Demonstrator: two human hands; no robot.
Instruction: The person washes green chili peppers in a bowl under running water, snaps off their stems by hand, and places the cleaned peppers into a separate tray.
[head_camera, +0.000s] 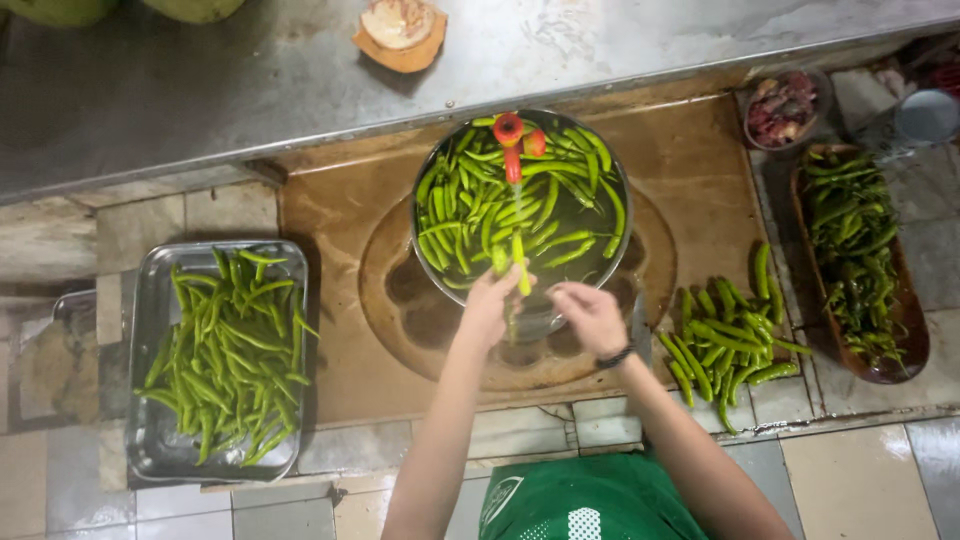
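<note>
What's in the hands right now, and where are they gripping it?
The left hand pinches a green chili by its lower end, over the bowl of chilies. The right hand appears empty, though that is hard to tell.

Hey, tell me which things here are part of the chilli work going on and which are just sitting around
In use: left hand holding a green chilli; right hand; steel bowl of chillies in water; steel tray of chillies; loose chilli pile.
Lying about: coconut piece; small bowl of reddish bits; wooden dish of darker chillies.
</note>
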